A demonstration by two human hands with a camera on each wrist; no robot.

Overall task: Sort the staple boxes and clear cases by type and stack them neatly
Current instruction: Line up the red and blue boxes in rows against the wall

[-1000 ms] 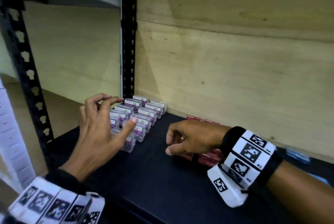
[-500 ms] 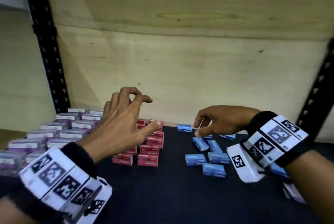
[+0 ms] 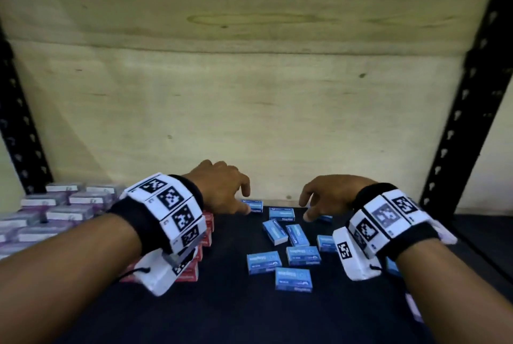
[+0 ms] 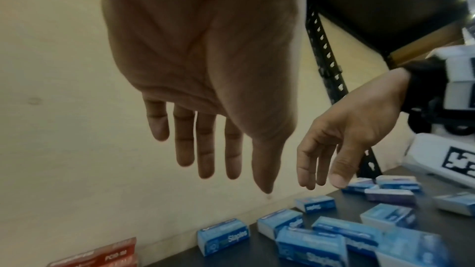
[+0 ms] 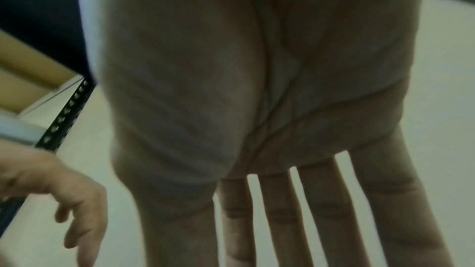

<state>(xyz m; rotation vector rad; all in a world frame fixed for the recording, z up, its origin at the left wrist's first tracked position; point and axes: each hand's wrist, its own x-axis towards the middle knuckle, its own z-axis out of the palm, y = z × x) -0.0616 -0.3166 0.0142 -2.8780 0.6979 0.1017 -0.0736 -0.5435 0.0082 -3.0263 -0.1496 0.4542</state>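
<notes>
Several blue staple boxes (image 3: 303, 255) lie scattered on the black shelf (image 3: 236, 313), some flat and some askew. My left hand (image 3: 244, 203) hovers at the back, its fingertips just over one blue box (image 3: 256, 205); in the left wrist view its fingers (image 4: 207, 159) hang straight and hold nothing. My right hand (image 3: 307, 209) hangs with relaxed fingers above another blue box (image 3: 324, 218), also empty. Red staple boxes (image 3: 206, 228) are stacked behind my left wrist. Clear cases (image 3: 66, 214) with purple labels stand in rows at the far left.
A plywood back wall (image 3: 249, 107) closes the shelf right behind the boxes. Black perforated uprights (image 3: 458, 127) stand at both sides. A pale case (image 3: 413, 307) lies at the right edge, partly hidden by my right arm.
The view has swung right, from the clear cases to the blue boxes. Both hands moved right and down toward the back row of blue boxes, and their fingers have straightened.
</notes>
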